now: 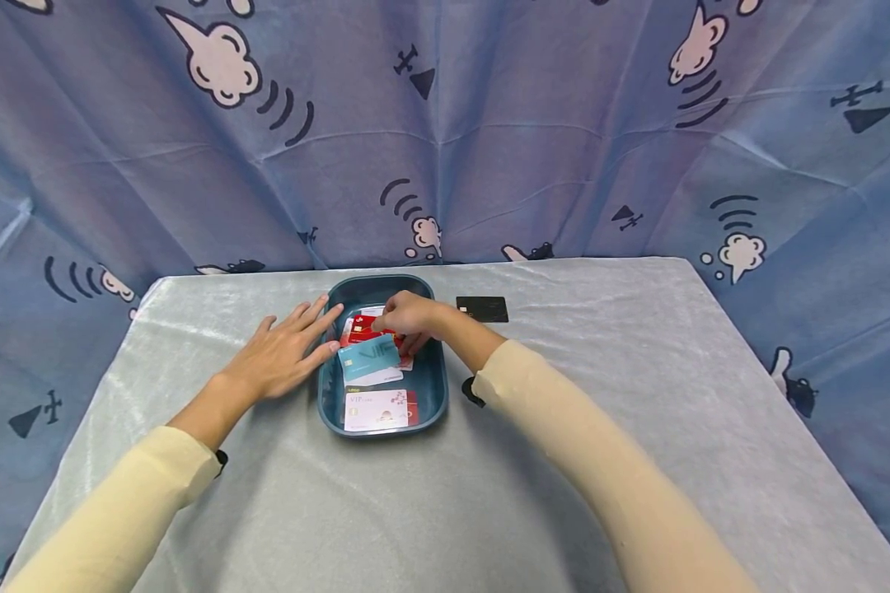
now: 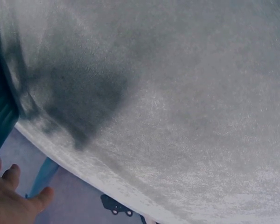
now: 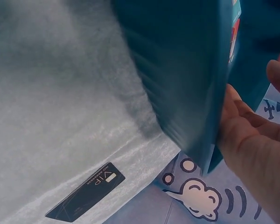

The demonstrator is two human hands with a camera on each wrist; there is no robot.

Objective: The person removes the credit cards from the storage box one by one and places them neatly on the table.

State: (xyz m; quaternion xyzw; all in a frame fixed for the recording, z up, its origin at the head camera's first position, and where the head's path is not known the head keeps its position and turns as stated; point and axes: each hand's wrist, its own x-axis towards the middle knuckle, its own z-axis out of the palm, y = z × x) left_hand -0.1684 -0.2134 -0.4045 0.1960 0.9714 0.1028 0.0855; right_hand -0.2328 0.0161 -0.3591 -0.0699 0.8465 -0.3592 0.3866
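Right hand (image 1: 409, 319) among glossy cards (image 1: 371, 358) in a ribbed bin (image 1: 432, 399)
Its fingers bend down; I cannot tell whether they pinch a card. Left hand (image 1: 285, 358) spreads straight fingers at the rounded rim (image 1: 386, 435). Right of the right fingers, a black card (image 1: 484, 310) lies on velvety cloth (image 1: 564, 346).

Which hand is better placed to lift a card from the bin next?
Likely the right hand: it reaches inside the bin, at the cards, while the left hand is spread at the bin's left edge.
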